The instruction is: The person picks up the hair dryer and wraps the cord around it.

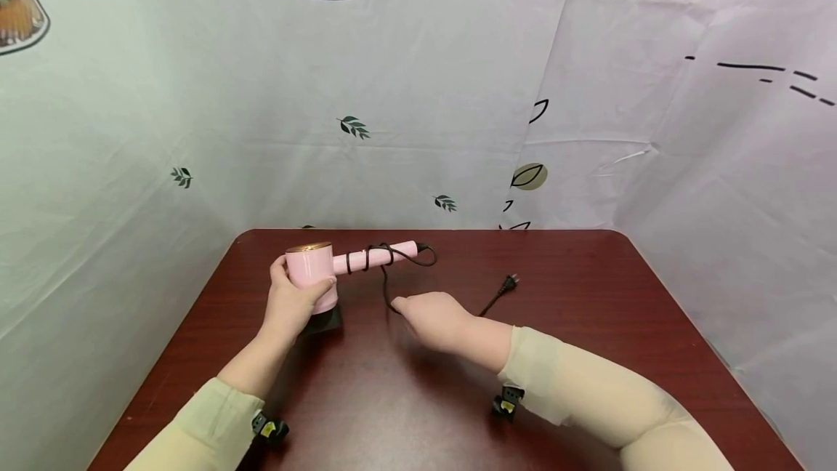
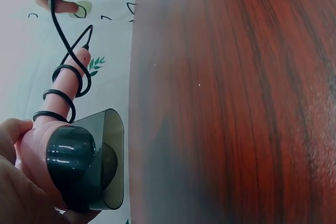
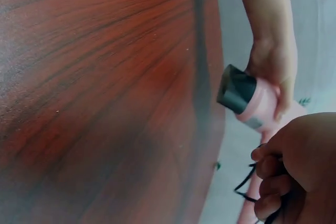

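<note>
My left hand (image 1: 290,298) grips the barrel of a pink hair dryer (image 1: 310,267), thumb across its front. The dryer's handle points right, with the black cord (image 1: 366,259) wound around it in several loops. A dark nozzle (image 2: 107,161) sits on the dryer's outlet, facing down toward the table in the head view. To the right of the handle, my right hand (image 1: 434,320) holds the cord in curled fingers, a length of it running up to the handle. Past that hand, the cord's free end with the two-pin plug (image 1: 508,283) sticks out.
The dark red wooden table (image 1: 562,267) lies under both hands. Behind and beside it hangs a pale cloth (image 1: 418,93) printed with leaves and jars. A small black camera is strapped to each wrist over the light sleeves (image 1: 575,376).
</note>
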### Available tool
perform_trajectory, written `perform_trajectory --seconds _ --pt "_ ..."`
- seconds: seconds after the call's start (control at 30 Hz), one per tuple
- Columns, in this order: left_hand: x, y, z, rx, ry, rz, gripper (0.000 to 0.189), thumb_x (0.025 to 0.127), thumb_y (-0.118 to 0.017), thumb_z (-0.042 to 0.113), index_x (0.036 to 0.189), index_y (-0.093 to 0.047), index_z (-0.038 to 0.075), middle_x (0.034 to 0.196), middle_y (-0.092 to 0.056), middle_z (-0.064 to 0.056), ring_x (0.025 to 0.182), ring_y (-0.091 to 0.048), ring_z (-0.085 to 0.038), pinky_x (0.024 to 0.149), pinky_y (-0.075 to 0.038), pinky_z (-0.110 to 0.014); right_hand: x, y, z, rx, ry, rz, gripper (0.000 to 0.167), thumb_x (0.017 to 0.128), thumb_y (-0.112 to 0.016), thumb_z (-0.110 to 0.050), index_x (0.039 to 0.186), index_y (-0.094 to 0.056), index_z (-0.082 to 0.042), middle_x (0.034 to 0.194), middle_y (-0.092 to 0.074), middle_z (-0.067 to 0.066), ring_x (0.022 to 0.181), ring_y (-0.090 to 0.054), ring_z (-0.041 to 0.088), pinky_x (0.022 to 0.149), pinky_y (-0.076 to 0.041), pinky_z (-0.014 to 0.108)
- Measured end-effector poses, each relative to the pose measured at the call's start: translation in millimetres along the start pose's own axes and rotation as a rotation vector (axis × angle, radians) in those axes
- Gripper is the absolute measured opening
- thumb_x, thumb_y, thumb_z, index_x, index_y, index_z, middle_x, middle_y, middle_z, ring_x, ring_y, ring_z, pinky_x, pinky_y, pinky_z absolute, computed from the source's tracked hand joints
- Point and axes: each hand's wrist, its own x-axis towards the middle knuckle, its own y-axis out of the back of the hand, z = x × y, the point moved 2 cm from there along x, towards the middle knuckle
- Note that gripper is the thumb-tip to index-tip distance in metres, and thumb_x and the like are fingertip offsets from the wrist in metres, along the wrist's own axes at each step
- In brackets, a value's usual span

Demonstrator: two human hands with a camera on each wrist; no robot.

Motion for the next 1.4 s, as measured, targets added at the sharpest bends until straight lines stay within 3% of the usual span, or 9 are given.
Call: perform_trajectory --seconds 0.13,0.37,0.6,0.73,0.8,0.97,1.1,1.4 --pt "0.6 1.4 -0.1 0.029 0.0 -0.005 0.102 0.082 -0.081 0.026 0.154 -0.011 0.007 0.135 -0.046 -0.026 0.119 -0.049 -0.037 0.1 -0.041 -0.049 -3.8 12 -4 -0.067 0.073 0.046 0.011 0.096 -0.059 -0.01 0.103 -0.065 -0.016 0.074 -0.058 -0.006 0.062 -0.056 0.011 0.051 -0.042 0.028" --pt "1.3 2.7 2.0 0.129 -0.049 -0.058 0.104 0.081 -0.081 0.034 0.155 -0.012 0.008 0.134 -0.047 -0.025 0.116 -0.051 -0.037 0.096 -0.043 -0.05 -5.3 33 -3 -0.214 0.201 0.126 0.019 0.092 -0.066 -0.009 0.107 -0.07 -0.021 0.095 -0.068 -0.008 0.087 -0.064 0.013 0.067 -0.052 0.029" --pt "-1.7 0.0 8.0 0.24 -0.105 -0.139 0.104 0.08 -0.081 0.04 0.155 -0.016 0.007 0.133 -0.049 -0.021 0.112 -0.054 -0.035 0.092 -0.045 -0.049 -0.4 47 3 -0.237 0.298 0.314 0.002 0.091 -0.07 -0.023 0.09 -0.07 -0.024 0.085 -0.065 -0.012 0.078 -0.061 0.01 0.062 -0.05 0.027" --pt "-3.8 -1.5 10.8 0.286 -0.152 -0.157 0.101 0.079 -0.081 0.037 0.154 -0.02 0.007 0.129 -0.053 -0.018 0.109 -0.056 -0.033 0.09 -0.046 -0.048 2.4 53 11 -0.212 0.29 0.411 0.01 0.093 -0.067 -0.024 0.082 -0.066 -0.024 0.073 -0.057 -0.008 0.066 -0.056 0.012 0.053 -0.046 0.028" --pt "-5.1 -1.4 11.9 0.314 -0.169 -0.164 0.1 0.078 -0.081 0.036 0.154 -0.021 0.007 0.128 -0.053 -0.018 0.108 -0.056 -0.033 0.089 -0.047 -0.049 4.0 55 16 -0.193 0.28 0.422 0.011 0.094 -0.064 -0.022 0.083 -0.066 -0.024 0.072 -0.055 -0.008 0.065 -0.056 0.012 0.053 -0.046 0.028" --pt "-8.7 -1.0 13.9 0.381 -0.185 -0.193 0.099 0.078 -0.08 0.037 0.153 -0.023 0.008 0.13 -0.054 -0.018 0.107 -0.058 -0.033 0.084 -0.047 -0.05 9.9 55 27 -0.134 0.252 0.416 0.006 0.094 -0.067 -0.026 0.089 -0.07 -0.024 0.078 -0.061 -0.011 0.07 -0.06 0.008 0.059 -0.049 0.027" --pt "-13.6 -1.9 16.8 0.412 -0.187 -0.231 0.099 0.078 -0.079 0.038 0.153 -0.023 0.007 0.132 -0.054 -0.019 0.107 -0.058 -0.033 0.082 -0.048 -0.05 14.0 55 33 -0.096 0.2 0.402 0.015 0.093 -0.068 -0.037 0.084 -0.067 -0.025 0.074 -0.058 -0.012 0.063 -0.056 0.006 0.054 -0.046 0.028" --pt "-26.8 -8.0 22.4 0.396 -0.237 -0.332 0.095 0.077 -0.08 0.037 0.153 -0.028 0.013 0.125 -0.058 -0.011 0.1 -0.06 -0.026 0.078 -0.05 -0.043 25.1 54 47 0.022 0.04 0.339 0.028 0.088 -0.072 -0.045 0.075 -0.056 -0.025 0.065 -0.049 -0.015 0.056 -0.047 0.003 0.052 -0.04 0.027"
